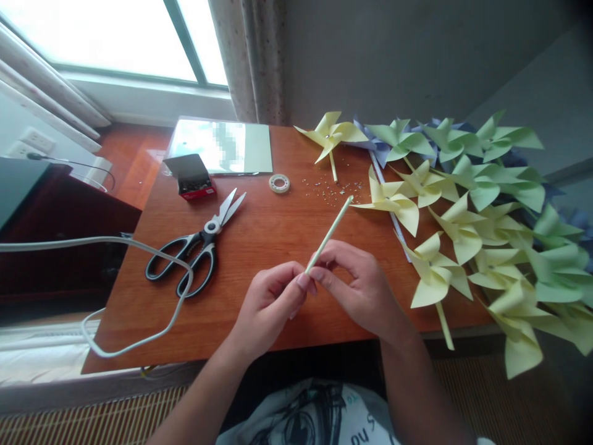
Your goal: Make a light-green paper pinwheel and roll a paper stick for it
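A thin pale-yellow rolled paper stick [330, 233] slants up and to the right over the table's middle. My left hand [277, 296] pinches its lower end between thumb and fingers. Close beside it, my right hand [354, 281] is closed on the same stick near that end, thumb and fingertips against it. The stick's upper tip reaches toward a scatter of tiny bits [333, 193] on the wood. To the right lie several yellow pinwheels [433, 266] and green pinwheels [484, 179], some with similar rolled sticks.
Black-handled scissors [204, 238] lie partly open on the left, crossed by a white cable [180, 303]. Behind them are an open red box [199, 190], a tape roll [279, 183] and sheets in a clear sleeve [257, 148]. Purple pinwheels [380, 148] lie among the others.
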Available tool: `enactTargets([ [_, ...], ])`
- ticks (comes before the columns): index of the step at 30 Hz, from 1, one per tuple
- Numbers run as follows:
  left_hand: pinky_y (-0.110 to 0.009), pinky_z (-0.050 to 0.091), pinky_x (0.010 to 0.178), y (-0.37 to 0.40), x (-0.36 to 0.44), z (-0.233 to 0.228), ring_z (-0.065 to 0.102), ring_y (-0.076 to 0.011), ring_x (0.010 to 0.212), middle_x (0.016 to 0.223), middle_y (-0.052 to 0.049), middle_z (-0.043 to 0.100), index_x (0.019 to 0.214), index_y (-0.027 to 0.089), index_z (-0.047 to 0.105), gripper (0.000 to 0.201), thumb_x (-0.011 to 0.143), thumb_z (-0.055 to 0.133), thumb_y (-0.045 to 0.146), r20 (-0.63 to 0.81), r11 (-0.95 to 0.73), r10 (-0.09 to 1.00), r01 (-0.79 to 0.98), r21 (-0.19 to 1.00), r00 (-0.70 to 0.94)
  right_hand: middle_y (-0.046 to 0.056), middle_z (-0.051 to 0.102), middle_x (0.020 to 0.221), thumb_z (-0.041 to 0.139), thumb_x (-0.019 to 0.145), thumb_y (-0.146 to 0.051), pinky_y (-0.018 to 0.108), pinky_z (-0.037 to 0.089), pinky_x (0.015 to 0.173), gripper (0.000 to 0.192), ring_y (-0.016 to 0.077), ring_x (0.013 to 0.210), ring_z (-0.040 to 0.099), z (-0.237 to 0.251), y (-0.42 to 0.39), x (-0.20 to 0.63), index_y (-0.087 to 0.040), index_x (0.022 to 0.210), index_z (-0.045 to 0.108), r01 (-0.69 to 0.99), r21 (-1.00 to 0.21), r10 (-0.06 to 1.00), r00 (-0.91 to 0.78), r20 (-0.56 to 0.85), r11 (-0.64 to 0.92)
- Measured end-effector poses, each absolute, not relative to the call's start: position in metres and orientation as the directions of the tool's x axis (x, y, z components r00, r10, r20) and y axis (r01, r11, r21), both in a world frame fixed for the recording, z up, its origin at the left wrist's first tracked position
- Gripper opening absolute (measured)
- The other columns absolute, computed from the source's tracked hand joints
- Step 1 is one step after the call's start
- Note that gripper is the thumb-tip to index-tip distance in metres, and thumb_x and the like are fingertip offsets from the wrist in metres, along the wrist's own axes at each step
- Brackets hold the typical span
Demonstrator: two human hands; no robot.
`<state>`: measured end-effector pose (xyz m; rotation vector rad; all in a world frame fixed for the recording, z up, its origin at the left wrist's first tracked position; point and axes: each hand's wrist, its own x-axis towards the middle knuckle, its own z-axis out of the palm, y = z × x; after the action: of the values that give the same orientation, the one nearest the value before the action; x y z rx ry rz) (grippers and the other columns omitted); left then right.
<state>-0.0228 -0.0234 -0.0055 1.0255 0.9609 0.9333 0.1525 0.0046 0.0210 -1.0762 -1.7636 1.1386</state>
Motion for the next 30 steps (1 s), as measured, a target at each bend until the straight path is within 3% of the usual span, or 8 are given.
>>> enactTargets([
  [4, -0.021, 0.03, 0.047, -0.022, -0.024, -0.006, 0.04, -0.0077, 0.049, 0.054, 0.004, 0.046, 0.078, 0.014, 0.066, 0.036, 0.099, 0.058, 0.043, -0.189, 0.245, 0.94, -0.176, 0.954, 0.284, -0.002, 0.061, 0.08, 0.066, 0.094, -0.015, 0.024, 0.045, 0.07, 0.012, 0.0121, 0.075, 0.058, 0.021, 0.007, 0.149, -0.018, 0.083, 0.065, 0.261, -0.927, 0.923, -0.346, 0.17, 0.269],
  [9, -0.02, 0.028, 0.047, -0.021, -0.023, -0.01, 0.037, -0.007, 0.048, 0.052, 0.006, 0.042, 0.076, 0.015, 0.066, 0.032, 0.098, 0.06, 0.038, -0.207, 0.302, 0.933, -0.327, 0.895, 0.294, -0.002, 0.062, 0.08, 0.063, 0.095, -0.013, 0.024, 0.047, 0.072, 0.013, 0.0123, 0.075, 0.059, 0.019, 0.008, 0.146, -0.019, 0.084, 0.065, 0.272, -0.923, 0.921, -0.354, 0.166, 0.271],
  [13, -0.02, 0.027, 0.046, -0.019, -0.025, -0.011, 0.036, -0.0065, 0.047, 0.051, 0.006, 0.041, 0.075, 0.015, 0.065, 0.031, 0.097, 0.061, 0.036, -0.227, 0.316, 0.937, -0.368, 0.874, 0.264, 0.0, 0.067, 0.087, 0.062, 0.096, -0.015, 0.026, 0.05, 0.074, 0.009, 0.0143, 0.079, 0.063, 0.013, 0.017, 0.148, -0.019, 0.093, 0.068, 0.395, -0.87, 0.927, -0.338, 0.161, 0.295],
  [16, -0.019, 0.027, 0.046, -0.017, -0.027, -0.013, 0.035, -0.0065, 0.047, 0.051, 0.006, 0.04, 0.074, 0.015, 0.065, 0.03, 0.097, 0.061, 0.035, -0.229, 0.28, 0.958, -0.388, 0.878, 0.173, 0.004, 0.071, 0.096, 0.064, 0.095, -0.015, 0.028, 0.052, 0.077, 0.015, 0.0172, 0.084, 0.067, 0.008, 0.038, 0.148, -0.018, 0.108, 0.07, 0.597, -0.748, 0.946, -0.299, 0.13, 0.291],
  [19, -0.018, 0.027, 0.046, -0.016, -0.028, -0.014, 0.034, -0.0063, 0.048, 0.053, 0.006, 0.039, 0.073, 0.016, 0.063, 0.028, 0.096, 0.061, 0.031, -0.24, 0.243, 0.969, -0.444, 0.862, 0.063, 0.007, 0.071, 0.098, 0.065, 0.095, -0.02, 0.033, 0.052, 0.082, 0.023, 0.0223, 0.087, 0.068, 0.007, 0.07, 0.136, -0.016, 0.117, 0.069, 0.789, -0.532, 0.95, -0.288, 0.122, 0.308],
  [23, -0.017, 0.026, 0.046, -0.017, -0.028, -0.016, 0.034, -0.0058, 0.048, 0.055, 0.005, 0.041, 0.073, 0.016, 0.062, 0.027, 0.096, 0.061, 0.029, -0.275, 0.218, 0.961, -0.502, 0.837, -0.041, 0.01, 0.069, 0.105, 0.065, 0.096, -0.033, 0.036, 0.05, 0.076, 0.028, 0.0282, 0.093, 0.068, 0.006, 0.112, 0.104, -0.019, 0.12, 0.068, 0.905, -0.255, 0.94, -0.324, 0.107, 0.341],
  [26, -0.017, 0.026, 0.046, -0.017, -0.029, -0.016, 0.034, -0.0059, 0.048, 0.054, 0.005, 0.04, 0.072, 0.015, 0.061, 0.028, 0.096, 0.061, 0.03, -0.302, 0.22, 0.95, -0.521, 0.825, -0.077, 0.01, 0.068, 0.109, 0.065, 0.096, -0.04, 0.034, 0.048, 0.07, 0.028, 0.0293, 0.096, 0.068, 0.0, 0.13, 0.081, -0.021, 0.116, 0.069, 0.927, -0.159, 0.94, -0.327, 0.095, 0.339],
  [30, -0.017, 0.025, 0.046, -0.017, -0.031, -0.015, 0.033, -0.0061, 0.049, 0.053, 0.006, 0.038, 0.072, 0.015, 0.061, 0.028, 0.095, 0.061, 0.032, -0.331, 0.232, 0.939, -0.536, 0.811, -0.094, 0.009, 0.068, 0.107, 0.058, 0.1, -0.031, 0.032, 0.045, 0.067, 0.018, 0.0261, 0.096, 0.066, -0.013, 0.134, 0.074, -0.023, 0.108, 0.072, 0.916, -0.139, 0.925, -0.366, 0.102, 0.377],
])
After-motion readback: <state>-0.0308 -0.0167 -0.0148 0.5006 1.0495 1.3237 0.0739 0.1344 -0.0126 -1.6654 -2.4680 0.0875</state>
